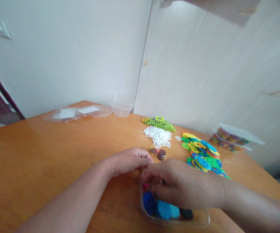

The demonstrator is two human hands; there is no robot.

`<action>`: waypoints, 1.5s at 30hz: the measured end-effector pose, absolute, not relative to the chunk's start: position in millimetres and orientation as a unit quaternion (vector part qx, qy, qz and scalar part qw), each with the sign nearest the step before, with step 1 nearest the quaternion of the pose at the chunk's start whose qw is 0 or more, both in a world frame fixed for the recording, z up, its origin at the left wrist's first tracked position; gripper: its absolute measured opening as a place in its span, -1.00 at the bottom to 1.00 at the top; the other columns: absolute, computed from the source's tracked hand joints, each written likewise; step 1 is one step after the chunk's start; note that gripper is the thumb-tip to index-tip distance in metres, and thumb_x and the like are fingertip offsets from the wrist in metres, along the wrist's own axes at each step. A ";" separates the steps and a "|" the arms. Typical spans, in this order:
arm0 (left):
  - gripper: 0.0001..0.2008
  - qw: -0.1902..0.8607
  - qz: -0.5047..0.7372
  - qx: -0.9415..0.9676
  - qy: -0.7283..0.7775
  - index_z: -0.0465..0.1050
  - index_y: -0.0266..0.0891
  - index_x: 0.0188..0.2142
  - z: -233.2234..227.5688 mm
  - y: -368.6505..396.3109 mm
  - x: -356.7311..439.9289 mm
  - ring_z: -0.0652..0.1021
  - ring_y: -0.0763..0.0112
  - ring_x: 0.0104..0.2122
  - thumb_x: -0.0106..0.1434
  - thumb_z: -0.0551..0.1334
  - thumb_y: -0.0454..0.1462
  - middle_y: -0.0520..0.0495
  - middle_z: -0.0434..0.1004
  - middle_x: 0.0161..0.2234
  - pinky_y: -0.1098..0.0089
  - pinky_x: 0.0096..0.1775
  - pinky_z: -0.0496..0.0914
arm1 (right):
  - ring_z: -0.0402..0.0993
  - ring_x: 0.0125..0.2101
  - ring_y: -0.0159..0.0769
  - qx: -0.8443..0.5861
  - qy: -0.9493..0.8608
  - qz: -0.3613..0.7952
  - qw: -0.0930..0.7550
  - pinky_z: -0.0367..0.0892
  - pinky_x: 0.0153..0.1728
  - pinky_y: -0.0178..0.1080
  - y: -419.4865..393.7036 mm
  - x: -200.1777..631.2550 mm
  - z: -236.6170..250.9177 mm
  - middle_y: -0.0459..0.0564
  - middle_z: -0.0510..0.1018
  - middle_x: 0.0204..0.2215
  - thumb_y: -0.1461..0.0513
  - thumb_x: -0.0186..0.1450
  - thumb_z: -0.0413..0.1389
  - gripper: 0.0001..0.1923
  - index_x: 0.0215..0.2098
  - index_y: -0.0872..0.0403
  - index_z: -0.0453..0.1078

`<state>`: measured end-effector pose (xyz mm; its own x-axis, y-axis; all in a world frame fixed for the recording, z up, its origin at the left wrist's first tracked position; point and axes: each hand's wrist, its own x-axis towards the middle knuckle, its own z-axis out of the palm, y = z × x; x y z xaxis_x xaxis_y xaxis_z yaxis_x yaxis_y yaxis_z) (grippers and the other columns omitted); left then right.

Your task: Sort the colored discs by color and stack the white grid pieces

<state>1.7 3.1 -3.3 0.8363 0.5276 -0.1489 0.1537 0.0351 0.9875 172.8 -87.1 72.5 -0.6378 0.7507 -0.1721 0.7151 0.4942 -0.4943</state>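
Observation:
A clear plastic tub sits near the table's front edge, holding blue, teal, dark and pink toothed plastic discs. My right hand reaches into the tub, fingers curled over the discs; what they grip is hidden. My left hand rests in a loose fist on the table, touching the tub's far left rim and my right fingertips. Just beyond the hands lie two small stacks of brown discs.
A pile of mixed coloured discs, white lattice pieces and green discs lie further back. A clear bowl and clear lids stand at the rear. A lidded tub of discs sits far right.

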 end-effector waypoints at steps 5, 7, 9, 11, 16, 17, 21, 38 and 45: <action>-0.80 0.670 0.147 0.680 0.259 0.52 -0.29 -0.32 -5.1 3.3 1.2 0.41 0.46 -0.38 0.14 0.22 -0.21 0.02 0.49 -0.41 0.46 -0.29 0.28 | 0.44 -0.40 -0.42 -0.409 -0.873 0.264 0.030 0.25 -0.40 -0.40 -89.3 174.3 75.9 -0.13 0.59 -0.34 0.36 0.23 0.02 -0.72 -0.15 0.01 0.46; -0.80 0.671 0.150 0.679 0.257 0.52 -0.29 -0.31 -6.3 3.5 0.9 0.41 0.46 -0.38 0.14 0.22 -0.21 0.02 0.49 -0.41 0.46 -0.29 0.27 | 0.44 -0.40 -0.42 -0.405 -0.875 0.263 0.023 0.25 -0.40 -0.40 -89.5 174.5 76.8 -0.14 0.59 -0.35 0.36 0.23 0.02 -0.73 -0.17 0.01 0.46; -0.80 0.672 0.149 0.679 0.255 0.52 -0.29 -0.31 -6.6 3.6 0.8 0.41 0.46 -0.38 0.14 0.22 -0.21 0.02 0.49 -0.40 0.45 -0.28 0.28 | 0.45 -0.40 -0.42 -0.408 -0.874 0.264 0.022 0.25 -0.40 -0.39 -89.4 174.3 77.5 -0.14 0.59 -0.35 0.35 0.24 0.02 -0.74 -0.17 0.00 0.46; -0.80 0.672 0.147 0.679 0.257 0.52 -0.28 -0.32 -5.7 3.2 0.9 0.41 0.45 -0.38 0.15 0.22 -0.20 0.02 0.48 -0.41 0.45 -0.28 0.28 | 0.45 -0.40 -0.41 -0.413 -0.869 0.271 0.030 0.27 -0.40 -0.39 -89.4 173.7 79.3 -0.13 0.60 -0.35 0.34 0.24 0.03 -0.75 -0.17 0.00 0.46; -0.76 0.668 0.154 0.682 0.256 0.51 -0.30 -0.34 -2.8 0.7 -0.2 0.44 0.40 -0.33 0.15 0.23 -0.15 -0.02 0.51 -0.38 0.43 -0.26 0.30 | 0.45 -0.44 -0.42 -0.440 -0.827 0.334 0.103 0.30 -0.45 -0.39 -86.1 179.1 90.2 -0.11 0.58 -0.37 0.32 0.27 0.02 -0.76 -0.15 0.02 0.45; -0.75 0.667 0.160 0.681 0.257 0.51 -0.30 -0.32 -2.8 0.1 -0.6 0.45 0.38 -0.31 0.15 0.23 -0.14 -0.03 0.52 -0.36 0.41 -0.23 0.31 | 0.45 -0.44 -0.42 -0.454 -0.815 0.335 0.133 0.31 -0.45 -0.39 -83.4 182.6 92.3 -0.11 0.57 -0.38 0.31 0.28 0.01 -0.78 -0.16 0.02 0.44; -0.75 0.658 0.168 0.678 0.281 0.50 -0.29 -0.28 -4.1 -1.4 -2.0 0.48 0.36 -0.27 0.16 0.23 -0.14 -0.04 0.55 -0.32 0.36 -0.15 0.31 | 0.46 -0.38 -0.36 -0.506 -0.774 0.293 0.242 0.34 -0.39 -0.33 -62.5 203.0 92.5 -0.07 0.55 -0.39 0.24 0.30 0.03 -0.82 -0.18 0.06 0.42; -0.76 0.625 0.151 0.699 0.312 0.50 -0.27 -0.27 -1.3 -0.6 -2.5 0.39 0.45 -0.33 0.16 0.22 -0.15 0.03 0.48 -0.36 0.41 -0.21 0.23 | 0.45 -0.28 -0.24 -0.580 -0.808 0.098 0.038 0.27 -0.31 -0.28 -14.4 246.6 46.6 0.01 0.57 -0.22 0.14 0.17 0.15 -0.67 -0.10 0.01 0.50; -0.76 0.625 0.143 0.699 0.317 0.49 -0.27 -0.28 4.4 -2.6 -2.3 0.39 0.44 -0.33 0.15 0.22 -0.15 0.02 0.48 -0.36 0.41 -0.20 0.23 | 0.44 -0.31 -0.28 -0.579 -0.809 0.102 0.016 0.25 -0.33 -0.30 -14.8 240.6 49.6 -0.02 0.57 -0.28 0.17 0.18 0.15 -0.78 -0.22 0.00 0.54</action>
<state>-2.3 -2.6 4.4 0.7579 0.6222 -0.1961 0.2635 -0.0170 0.9645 240.6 -14.8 49.6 -0.3282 0.9402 -0.0915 0.9336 0.3081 -0.1829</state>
